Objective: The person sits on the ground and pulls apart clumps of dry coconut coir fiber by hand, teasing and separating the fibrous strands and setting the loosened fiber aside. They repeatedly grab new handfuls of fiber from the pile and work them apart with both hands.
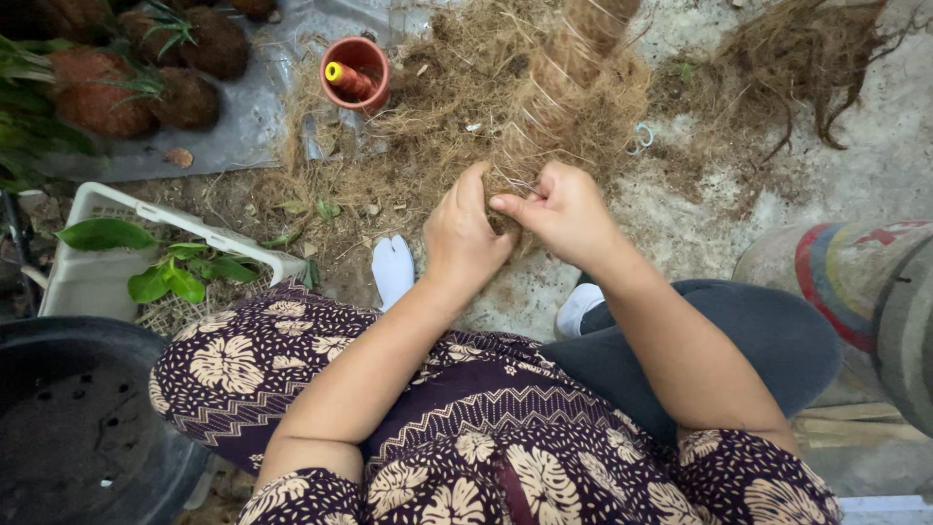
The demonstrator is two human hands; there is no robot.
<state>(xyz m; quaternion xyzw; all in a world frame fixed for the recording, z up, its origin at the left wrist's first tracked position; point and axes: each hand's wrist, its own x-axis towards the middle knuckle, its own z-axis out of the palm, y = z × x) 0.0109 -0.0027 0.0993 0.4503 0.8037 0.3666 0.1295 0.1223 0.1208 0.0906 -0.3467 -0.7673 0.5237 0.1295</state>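
Both hands meet over the fibre pile (466, 117) on the floor, left hand (465, 238) curled around a fibre clump, right hand (564, 209) fingers pinching thin thread (520, 185) beside it.

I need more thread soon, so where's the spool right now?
In the head view, the orange thread spool stands inside the small terracotta pot, upper left of centre on the coconut fibre pile, ahead of the left hand.

room: bare concrete (875, 165) right — blocked: fibre heap (466, 107) ahead, terracotta pot (356, 70), white basket (97, 277) left
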